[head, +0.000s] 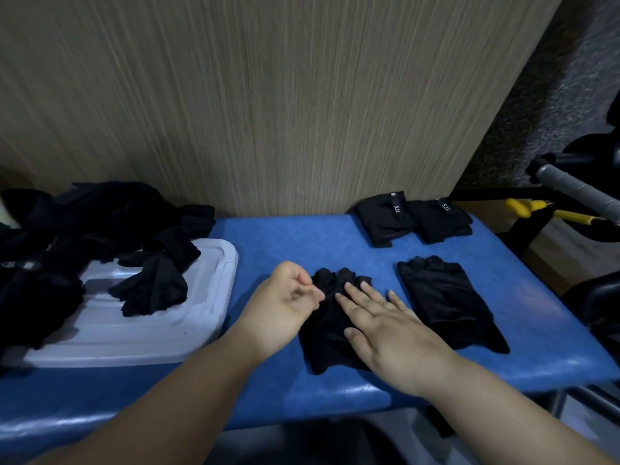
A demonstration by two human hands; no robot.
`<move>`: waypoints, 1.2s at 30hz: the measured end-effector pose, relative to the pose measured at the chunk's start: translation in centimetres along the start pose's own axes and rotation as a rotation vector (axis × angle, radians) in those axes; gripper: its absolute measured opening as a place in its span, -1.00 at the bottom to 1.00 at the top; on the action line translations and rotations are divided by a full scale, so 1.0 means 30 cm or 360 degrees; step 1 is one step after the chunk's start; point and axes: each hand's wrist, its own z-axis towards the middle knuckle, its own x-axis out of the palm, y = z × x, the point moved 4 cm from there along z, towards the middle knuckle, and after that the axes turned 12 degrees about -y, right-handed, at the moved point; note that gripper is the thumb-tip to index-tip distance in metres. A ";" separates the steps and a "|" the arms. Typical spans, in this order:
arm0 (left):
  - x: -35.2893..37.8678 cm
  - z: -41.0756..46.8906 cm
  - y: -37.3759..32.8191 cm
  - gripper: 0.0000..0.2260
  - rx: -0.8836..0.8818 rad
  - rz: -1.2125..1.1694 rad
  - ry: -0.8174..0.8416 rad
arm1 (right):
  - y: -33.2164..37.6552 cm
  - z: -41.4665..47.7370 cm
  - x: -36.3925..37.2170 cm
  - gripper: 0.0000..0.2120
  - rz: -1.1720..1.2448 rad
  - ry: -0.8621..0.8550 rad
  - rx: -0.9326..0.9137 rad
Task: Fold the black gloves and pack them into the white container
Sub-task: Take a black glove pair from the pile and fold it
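Head view: right hand [385,327] lies flat, fingers straight, pressing the black glove [325,340] on the blue bench [268,243]. Left hand [285,307] curls at its left edge; whether it pinches is unclear. Probably limp, light cloth, best gripped at cuff or fingertips. White container [214,297] sits left.

The black glove [322,333] in the middle, like the other gloves [446,303], is of soft matt cloth that gives no shine. The blue surface [285,243] looks like padded vinyl, finely grained, with a glossy gleam along its front edge, and the white container [134,333] is smooth plastic with a dull sheen. The wall panel [268,95] behind shows a matt, streaked wood grain.
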 end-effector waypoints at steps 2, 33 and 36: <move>0.009 -0.015 0.000 -0.81 0.0228 0.0300 0.0085 | -0.004 0.001 0.001 -0.48 0.0003 -0.0015 -0.0006; 0.066 -0.034 0.036 -0.72 0.0781 0.0921 0.0167 | -0.372 -0.057 -0.173 -0.59 0.0420 -0.0371 0.1310; 0.065 -0.030 0.035 -0.72 0.0784 0.0894 0.0179 | -0.343 -0.035 -0.141 -0.47 0.1027 -0.0452 0.1304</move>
